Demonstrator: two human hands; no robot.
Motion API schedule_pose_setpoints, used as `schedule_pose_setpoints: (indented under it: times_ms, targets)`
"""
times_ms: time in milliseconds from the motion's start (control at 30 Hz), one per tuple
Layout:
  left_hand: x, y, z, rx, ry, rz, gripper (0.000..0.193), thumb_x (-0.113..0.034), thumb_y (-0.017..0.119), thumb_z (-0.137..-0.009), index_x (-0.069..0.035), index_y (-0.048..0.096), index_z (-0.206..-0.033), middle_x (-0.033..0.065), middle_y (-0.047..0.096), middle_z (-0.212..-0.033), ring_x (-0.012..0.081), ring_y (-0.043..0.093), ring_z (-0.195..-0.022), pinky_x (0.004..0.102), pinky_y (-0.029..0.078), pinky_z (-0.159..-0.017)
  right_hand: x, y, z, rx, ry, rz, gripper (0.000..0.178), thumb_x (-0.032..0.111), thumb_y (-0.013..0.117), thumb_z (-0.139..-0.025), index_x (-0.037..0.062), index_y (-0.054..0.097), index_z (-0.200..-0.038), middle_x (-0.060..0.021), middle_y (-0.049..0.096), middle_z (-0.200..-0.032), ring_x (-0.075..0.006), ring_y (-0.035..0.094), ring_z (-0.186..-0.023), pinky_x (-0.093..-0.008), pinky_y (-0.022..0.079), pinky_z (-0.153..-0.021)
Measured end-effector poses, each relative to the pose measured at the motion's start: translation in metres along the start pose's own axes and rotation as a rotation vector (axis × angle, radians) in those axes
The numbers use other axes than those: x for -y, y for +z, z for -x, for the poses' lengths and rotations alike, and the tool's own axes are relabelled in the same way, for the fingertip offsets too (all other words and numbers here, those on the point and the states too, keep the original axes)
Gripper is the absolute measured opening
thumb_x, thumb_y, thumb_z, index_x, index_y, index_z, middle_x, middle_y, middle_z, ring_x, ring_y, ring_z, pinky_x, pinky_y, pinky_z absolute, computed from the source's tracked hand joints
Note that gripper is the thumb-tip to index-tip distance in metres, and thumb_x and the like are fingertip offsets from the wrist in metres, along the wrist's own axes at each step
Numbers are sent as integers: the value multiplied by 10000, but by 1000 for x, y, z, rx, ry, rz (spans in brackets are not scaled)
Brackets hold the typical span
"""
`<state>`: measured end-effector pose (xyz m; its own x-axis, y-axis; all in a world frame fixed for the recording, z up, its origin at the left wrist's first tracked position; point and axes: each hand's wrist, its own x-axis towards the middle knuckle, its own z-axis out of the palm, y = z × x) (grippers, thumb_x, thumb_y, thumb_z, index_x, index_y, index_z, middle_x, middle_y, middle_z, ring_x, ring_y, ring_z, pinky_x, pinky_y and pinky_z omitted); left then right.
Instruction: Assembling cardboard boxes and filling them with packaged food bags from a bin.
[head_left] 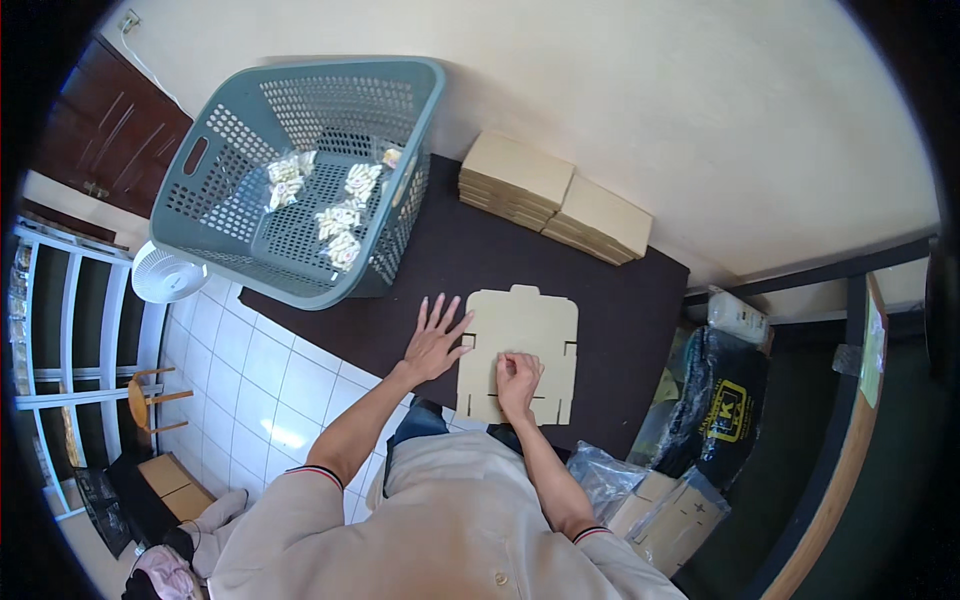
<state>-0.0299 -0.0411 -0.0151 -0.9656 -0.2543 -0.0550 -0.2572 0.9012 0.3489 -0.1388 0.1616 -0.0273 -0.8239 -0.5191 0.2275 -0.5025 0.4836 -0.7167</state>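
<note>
On the dark tabletop (625,320) in front of me lies a flat, unfolded cardboard box blank (525,325), with a small tab at its far edge and slits at its sides. My left hand (435,345) is open, its fingers spread beside the blank's left edge, thumb side closest to the cardboard. Over the lower middle of the blank, my right hand (518,382) is curled into a loose fist. Nothing shows in its fingers, and the palm side is hidden.
A large grey-green basket (435,85) with several small packets (338,218) stands at the far left. Two stacks of folded cardboard (517,170) sit by the wall. Plastic-wrapped packages (690,520) lie right of the table. A white fan (170,275) and a wooden stool (140,400) are leftward.
</note>
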Motion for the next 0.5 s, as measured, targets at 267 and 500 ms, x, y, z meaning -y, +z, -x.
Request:
schedule_pose_setpoints:
  times_ms: [267, 500]
  targets:
    - [4, -5, 2, 48, 8, -5, 857, -553, 597, -1000, -167, 285, -1698, 246, 179, -1747, 491, 94, -1612, 674, -5, -1284, 30, 51, -24, 15, 72, 1, 75, 134, 799, -863, 68, 767, -879, -60, 718, -842, -272, 610, -913, -450, 379, -934]
    - [7, -5, 3, 74, 0, 10, 863, -546, 619, -996, -174, 281, -1697, 216, 148, -1762, 467, 53, -1625, 673, -34, -1286, 39, 57, -22, -10, 90, 55, 96, 146, 804, -863, 57, 770, -869, -52, 717, -806, -262, 601, -917, -444, 362, -941]
